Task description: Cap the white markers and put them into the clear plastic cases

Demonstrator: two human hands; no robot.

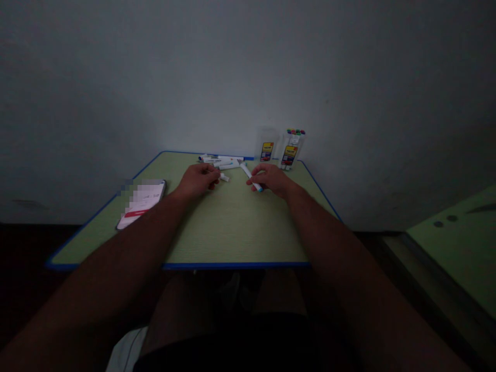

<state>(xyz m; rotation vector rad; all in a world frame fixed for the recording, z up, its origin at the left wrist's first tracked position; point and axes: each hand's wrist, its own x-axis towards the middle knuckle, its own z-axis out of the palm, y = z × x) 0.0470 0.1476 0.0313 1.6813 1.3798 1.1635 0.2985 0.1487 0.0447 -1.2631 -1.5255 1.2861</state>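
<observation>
My right hand (272,180) is closed round a white marker (248,173) with a light blue end, held slanted just above the green table (232,227). My left hand (199,181) is closed too, pinching a small white marker cap (225,177) that pokes out to its right. Just beyond both hands lies a loose heap of several white markers (222,161) near the table's far edge.
Two clear marker packs stand at the far right corner: one looks empty (267,147), the other (292,149) holds markers with coloured caps. A phone (141,203) with a lit screen lies at the left. A wall rises behind; another green table (461,248) stands at the right.
</observation>
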